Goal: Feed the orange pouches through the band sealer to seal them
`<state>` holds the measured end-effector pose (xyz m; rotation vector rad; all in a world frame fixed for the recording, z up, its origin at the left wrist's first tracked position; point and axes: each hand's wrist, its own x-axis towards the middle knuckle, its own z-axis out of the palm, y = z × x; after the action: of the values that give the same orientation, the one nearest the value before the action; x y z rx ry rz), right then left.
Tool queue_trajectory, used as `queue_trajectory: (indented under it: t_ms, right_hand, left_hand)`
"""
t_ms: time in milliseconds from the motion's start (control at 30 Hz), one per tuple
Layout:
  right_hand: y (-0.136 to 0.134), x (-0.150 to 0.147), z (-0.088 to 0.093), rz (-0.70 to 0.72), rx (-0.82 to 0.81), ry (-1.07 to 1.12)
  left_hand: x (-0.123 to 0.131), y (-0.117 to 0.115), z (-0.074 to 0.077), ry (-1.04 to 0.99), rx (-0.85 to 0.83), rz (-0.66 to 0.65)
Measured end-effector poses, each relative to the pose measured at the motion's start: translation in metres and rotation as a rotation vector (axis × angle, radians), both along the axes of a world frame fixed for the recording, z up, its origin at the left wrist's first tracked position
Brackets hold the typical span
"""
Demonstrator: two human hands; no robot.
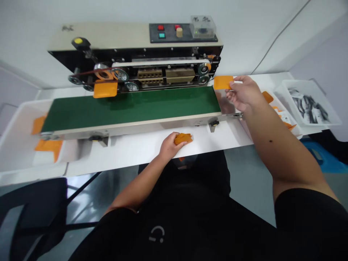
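Between the thumb and fingers of my right hand (pixel 243 93) is a flat orange pouch (pixel 223 82), held by its right edge. The pouch is at the right end of the sealing machine (pixel 130 36), close to its rollers. My left hand (pixel 172 145) is closed around several orange pouches (pixel 183 138) over the white table, in front of the green conveyor belt (pixel 136 107). Another orange pouch (pixel 105 89) hangs at the machine's left rollers, above the belt.
At the left end of the belt stands a white bin (pixel 16 108) with orange pouches in it. A white tray (pixel 297 132) of orange pouches sits on the right, beside another bin (pixel 337 117) of dark and silvery packets. A black chair (pixel 35 203) is at lower left.
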<state>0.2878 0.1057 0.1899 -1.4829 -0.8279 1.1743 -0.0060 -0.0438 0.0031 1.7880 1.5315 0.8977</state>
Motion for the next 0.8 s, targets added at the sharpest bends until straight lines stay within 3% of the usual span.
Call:
queue_trajectory:
  t_ms: [233, 600, 800]
  right_hand:
    - [0.018, -0.014, 0.000, 0.046, 0.036, 0.026]
    - [0.017, 0.001, -0.006, 0.090, 0.050, 0.008]
    - [0.025, -0.008, -0.007, 0.166, 0.092, 0.017]
  left_hand:
    - [0.000, 0.000, 0.001, 0.016, -0.003, -0.026]
    - [-0.001, 0.001, -0.002, 0.044, -0.023, -0.063]
    - [0.000, 0.000, 0.000, 0.063, -0.033, -0.080]
